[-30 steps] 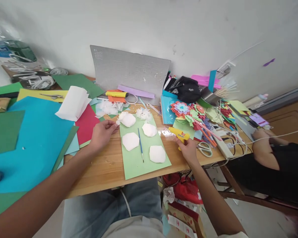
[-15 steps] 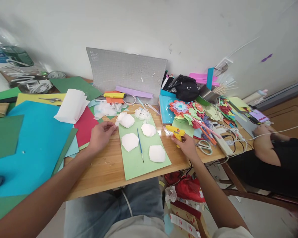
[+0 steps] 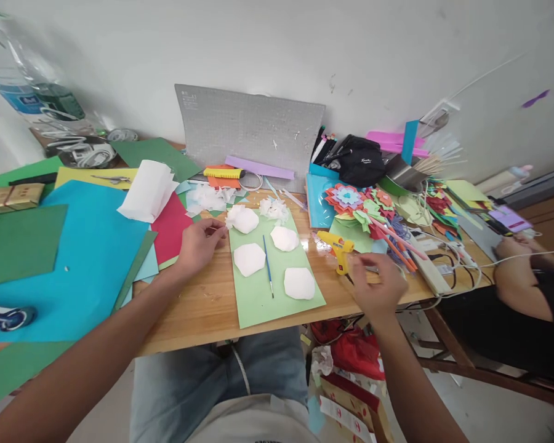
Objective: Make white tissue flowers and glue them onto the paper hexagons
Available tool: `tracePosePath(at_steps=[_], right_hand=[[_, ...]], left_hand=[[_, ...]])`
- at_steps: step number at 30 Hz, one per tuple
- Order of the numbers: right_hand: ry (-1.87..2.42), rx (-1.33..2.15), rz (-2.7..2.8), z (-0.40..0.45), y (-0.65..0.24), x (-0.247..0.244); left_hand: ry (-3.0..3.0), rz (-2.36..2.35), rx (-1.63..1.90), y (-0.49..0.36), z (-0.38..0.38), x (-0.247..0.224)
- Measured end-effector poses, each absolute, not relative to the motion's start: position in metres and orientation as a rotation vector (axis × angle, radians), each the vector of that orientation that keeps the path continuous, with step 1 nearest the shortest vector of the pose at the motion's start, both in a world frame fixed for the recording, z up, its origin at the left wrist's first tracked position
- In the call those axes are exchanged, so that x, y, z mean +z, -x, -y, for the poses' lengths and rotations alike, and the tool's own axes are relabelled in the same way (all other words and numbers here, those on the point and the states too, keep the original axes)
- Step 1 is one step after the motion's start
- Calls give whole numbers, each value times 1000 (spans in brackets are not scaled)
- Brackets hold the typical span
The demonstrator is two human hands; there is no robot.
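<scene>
My left hand (image 3: 200, 245) is closed in a pinch at the edge of a ruffled white paper piece (image 3: 233, 216), at the upper left corner of a light green sheet (image 3: 253, 307). Several white rounded paper shapes (image 3: 249, 259) lie on that sheet, with a thin blue paintbrush (image 3: 268, 267) between them. Another ruffled white paper bunch (image 3: 274, 209) is at its top edge. A yellow glue gun (image 3: 337, 247) rests on the table right of the sheet. Just beside it, my right hand (image 3: 381, 283) is off the handle, slightly blurred, with fingers curved and apart.
Coloured paper sheets (image 3: 92, 246) and a white paper stack (image 3: 148, 191) cover the left side. A grey cutting mat (image 3: 253, 129) leans on the wall. Paper flowers (image 3: 346, 197), a power strip (image 3: 427, 271) and cables crowd the right, where another person's arm (image 3: 519, 271) rests.
My right hand has let go of the glue gun and moved to the right, leaving it on the table. The left hand keeps its place at the ruffled paper. The view has shifted slightly.
</scene>
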State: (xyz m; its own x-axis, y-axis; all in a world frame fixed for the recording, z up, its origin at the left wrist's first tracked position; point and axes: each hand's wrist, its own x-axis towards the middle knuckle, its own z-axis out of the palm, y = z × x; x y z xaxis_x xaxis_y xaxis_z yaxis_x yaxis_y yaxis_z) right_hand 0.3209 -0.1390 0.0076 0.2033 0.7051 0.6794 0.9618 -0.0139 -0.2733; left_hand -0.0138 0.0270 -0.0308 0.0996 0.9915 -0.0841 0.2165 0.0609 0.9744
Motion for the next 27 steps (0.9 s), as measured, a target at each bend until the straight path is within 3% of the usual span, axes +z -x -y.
tracePosePath(at_steps=[3, 6, 12, 16, 23, 27], right_hand=[[1513, -237, 2237, 121, -282, 9], [1267, -331, 2718, 94, -252, 1], [682, -419, 3090, 64, -240, -3], [635, -284, 2957, 64, -254, 5], [1037, -94, 1849, 60, -229, 16], [1112, 22, 1677, 40, -196, 13]], left_hand=[[-1370, -1297, 998, 14, -30, -27], [-1504, -1340, 1005, 15, -33, -18], [-1867, -1390, 952, 13, -40, -5], [-2009, -1363, 889, 10, -42, -14], [-2034, -1468, 752, 6, -47, -27], [-2014, -1501, 722, 4, -50, -28]])
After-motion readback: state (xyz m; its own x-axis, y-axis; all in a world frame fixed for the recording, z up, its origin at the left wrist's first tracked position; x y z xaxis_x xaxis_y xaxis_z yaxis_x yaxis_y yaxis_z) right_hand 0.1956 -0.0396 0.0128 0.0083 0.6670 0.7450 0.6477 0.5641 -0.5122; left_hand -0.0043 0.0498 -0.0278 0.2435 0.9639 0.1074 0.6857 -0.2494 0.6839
